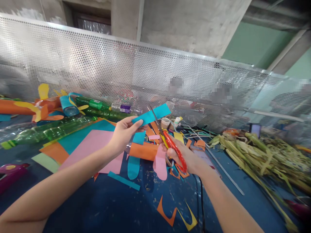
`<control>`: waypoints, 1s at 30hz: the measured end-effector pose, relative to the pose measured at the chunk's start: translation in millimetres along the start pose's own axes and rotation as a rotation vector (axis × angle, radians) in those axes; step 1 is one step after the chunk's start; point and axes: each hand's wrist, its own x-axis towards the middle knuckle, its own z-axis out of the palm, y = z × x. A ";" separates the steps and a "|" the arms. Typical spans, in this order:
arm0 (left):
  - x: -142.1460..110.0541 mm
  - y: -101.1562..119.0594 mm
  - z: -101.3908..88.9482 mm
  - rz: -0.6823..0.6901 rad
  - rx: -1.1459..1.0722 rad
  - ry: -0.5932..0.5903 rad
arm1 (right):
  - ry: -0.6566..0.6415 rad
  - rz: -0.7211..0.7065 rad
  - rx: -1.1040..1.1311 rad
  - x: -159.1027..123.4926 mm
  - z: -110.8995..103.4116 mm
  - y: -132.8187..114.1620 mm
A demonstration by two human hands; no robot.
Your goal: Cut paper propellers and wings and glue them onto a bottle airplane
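Observation:
My left hand (125,132) pinches one end of a blue paper strip (159,111), which slants up to the right. In my right hand (181,155) are scissors (173,145) with red and yellow handles, their blades parted around the middle of the strip. Below the hands lies a bottle wrapped in orange paper (143,151), with blue and pink rounded paper pieces attached like wings. A narrow blue paper offcut (123,180) rests nearer to me on the blue table (102,207).
Paper sheets (92,149) in pink, blue and orange lie at left beside green plastic bottles (55,131). A perforated metal panel (102,64) stands behind. Dried husks (262,158) are heaped at right. Orange and yellow scraps (167,213) lie in front; a black cable (202,200) runs nearby.

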 end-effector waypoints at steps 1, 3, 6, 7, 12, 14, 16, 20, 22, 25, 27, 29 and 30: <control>0.2 0.0 -0.2 0.002 -0.002 0.001 | -0.004 0.003 0.009 -0.1 -0.3 0.3; 0.6 0.0 -0.6 0.002 0.000 0.005 | -0.013 0.012 0.024 -0.3 -0.9 0.7; 0.7 0.1 -0.6 -0.007 0.004 0.011 | -0.018 0.016 0.049 -0.3 -1.8 0.7; 0.6 0.2 -0.5 -0.007 0.000 0.011 | -0.018 0.015 0.056 -0.3 -2.0 0.5; 0.1 0.8 -0.2 -0.012 -0.009 0.012 | -0.014 0.013 0.069 0.8 -2.2 -2.0; 0.0 1.4 -0.2 -0.018 -0.004 0.016 | -0.006 0.015 0.068 1.4 -2.3 -2.9; 0.0 2.0 -0.2 -0.018 -0.001 0.017 | -0.012 0.016 0.066 2.0 -2.7 -3.7; 0.4 3.0 0.5 -0.024 0.003 0.018 | -0.047 0.008 0.046 3.0 -3.3 -6.3; 0.6 2.9 0.7 -0.024 0.010 0.022 | -0.045 0.000 0.038 3.4 -2.9 -8.6; 0.7 1.9 0.6 -0.021 0.018 0.022 | -0.019 -0.002 0.039 4.2 -1.2 -10.8; 0.9 0.8 0.3 -0.021 0.016 0.015 | -0.016 0.010 0.046 5.4 0.6 -9.8; 1.7 -0.7 -0.3 -0.024 0.011 0.007 | -0.026 0.031 0.072 7.2 3.0 -6.5; 2.4 -1.7 -0.7 -0.026 0.007 0.002 | -0.027 0.049 0.096 8.3 4.5 -4.4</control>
